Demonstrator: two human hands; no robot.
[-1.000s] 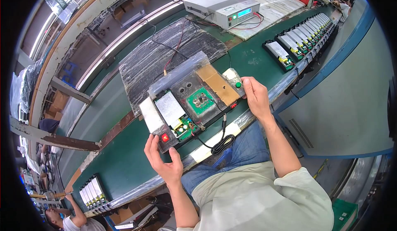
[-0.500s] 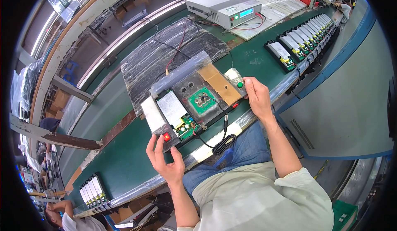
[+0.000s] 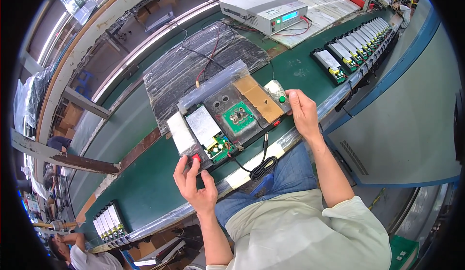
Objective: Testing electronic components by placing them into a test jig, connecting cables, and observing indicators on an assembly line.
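A dark test fixture (image 3: 209,101) lies in front of me, holding a power supply board (image 3: 203,126) with a silver cover and an exposed green circuit end. My left hand (image 3: 197,190) is at its near left corner, fingers apart, one fingertip on the red rocker switch (image 3: 195,157). At the other end, my right hand (image 3: 303,114) has its bent fingers on the fixture's right edge, beside a green push button (image 3: 282,99). A green round-socketed board (image 3: 238,118) is in the middle of the fixture. The power supply's coiled black cable (image 3: 263,169) rests on the bench's near edge.
A tester with a lit display (image 3: 270,11) stands at the back, its leads running toward the fixture. Power supply boards stand in a long row (image 3: 356,45) at right and a smaller group (image 3: 109,223) at lower left. A co-worker (image 3: 89,255) sits at lower left.
My left hand has shifted slightly, bringing a fingertip onto the red rocker switch, which looks less bright. My right hand stays at the fixture's right edge.
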